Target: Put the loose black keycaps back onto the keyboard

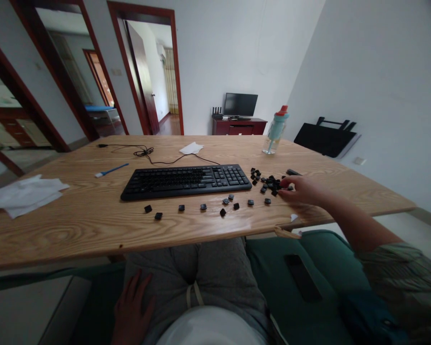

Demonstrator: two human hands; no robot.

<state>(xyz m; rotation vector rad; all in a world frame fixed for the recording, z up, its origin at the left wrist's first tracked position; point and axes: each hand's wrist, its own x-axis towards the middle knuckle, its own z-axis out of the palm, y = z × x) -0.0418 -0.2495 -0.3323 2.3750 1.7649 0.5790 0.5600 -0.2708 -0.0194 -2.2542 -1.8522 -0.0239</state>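
Observation:
My right hand (301, 189) reaches over the table to a pile of loose black keycaps (272, 183). Its thumb and fingers are drawn together at the pile's right edge; what is between them, if anything, is too small to make out. Left of the pile lies a black keyboard (187, 182), with bare spots where some keys are off. Several single keycaps (203, 207) are scattered along the table in front of it. Down on my left thigh, my left hand (132, 306) rests flat with its fingers spread, holding nothing.
On the wooden table (104, 225) are a blue-handled brush (111, 170), white tissues (25, 194), a folded tissue (191, 148), the coiled cable (143, 151) and a water bottle (275, 129). A dark phone (303, 278) lies on the green seat (266, 258) beside my right leg.

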